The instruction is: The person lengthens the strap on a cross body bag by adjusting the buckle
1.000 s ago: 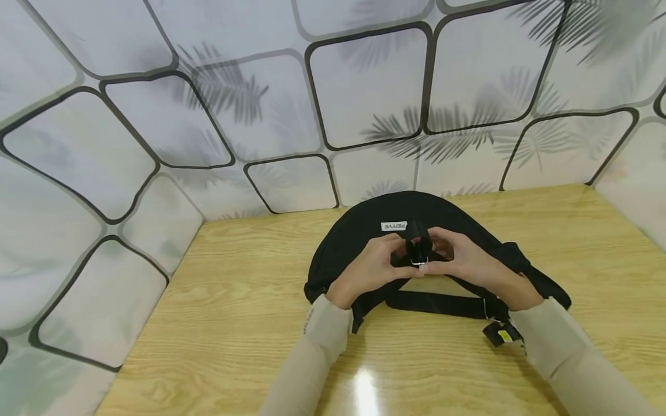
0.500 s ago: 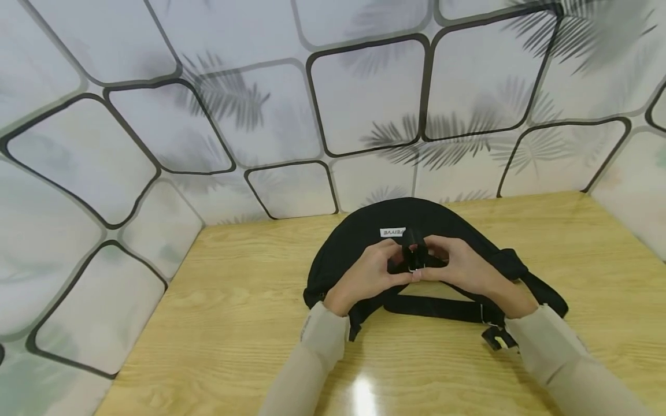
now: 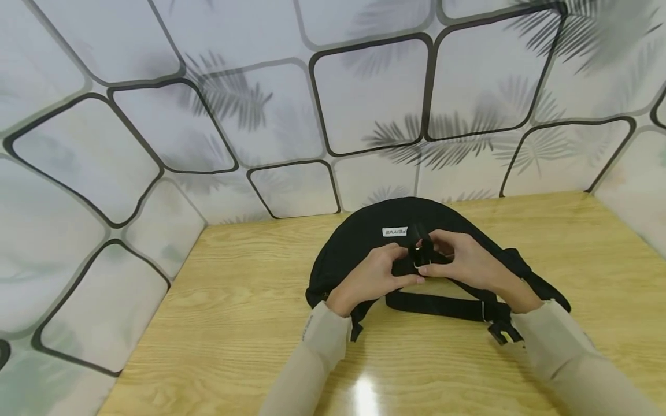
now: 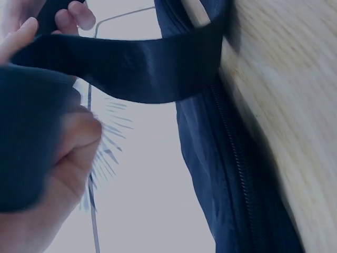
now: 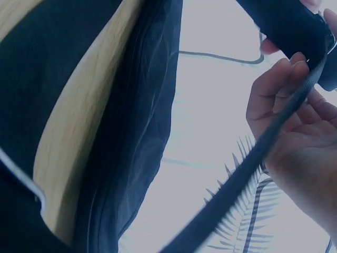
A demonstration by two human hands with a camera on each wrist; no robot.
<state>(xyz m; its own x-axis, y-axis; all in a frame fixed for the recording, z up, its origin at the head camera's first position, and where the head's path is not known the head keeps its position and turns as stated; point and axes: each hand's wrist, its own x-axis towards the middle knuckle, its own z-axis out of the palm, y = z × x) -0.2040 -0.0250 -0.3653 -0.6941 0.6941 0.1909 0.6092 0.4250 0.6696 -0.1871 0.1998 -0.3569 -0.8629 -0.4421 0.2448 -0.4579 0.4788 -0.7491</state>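
Observation:
A black crescent-shaped waist bag (image 3: 351,248) with a white label (image 3: 395,231) lies on the table. Above its inner curve, my right hand (image 3: 470,263) pinches a folded part of the black strap (image 3: 418,236) beside a small metal-edged slider. My left hand (image 3: 372,274) holds the strap from the other side, thumb low and fingers bent; its exact hold is partly hidden. In the left wrist view the strap (image 4: 142,68) loops over beside the bag's zipper (image 4: 234,147). The right wrist view shows the strap (image 5: 237,179) running taut up to the curled right fingers (image 5: 268,95).
A webbing strap (image 3: 437,304) lies across the bag's open side, ending near a black plastic buckle (image 3: 503,333) by the right sleeve. The wooden table (image 3: 234,300) meets a patterned backdrop (image 3: 374,98) behind the bag.
The thumbs, which met under the slider, are now apart; the left hand has drawn slightly left. The strap's folded part tilts a little to the right. The bag stays in place.

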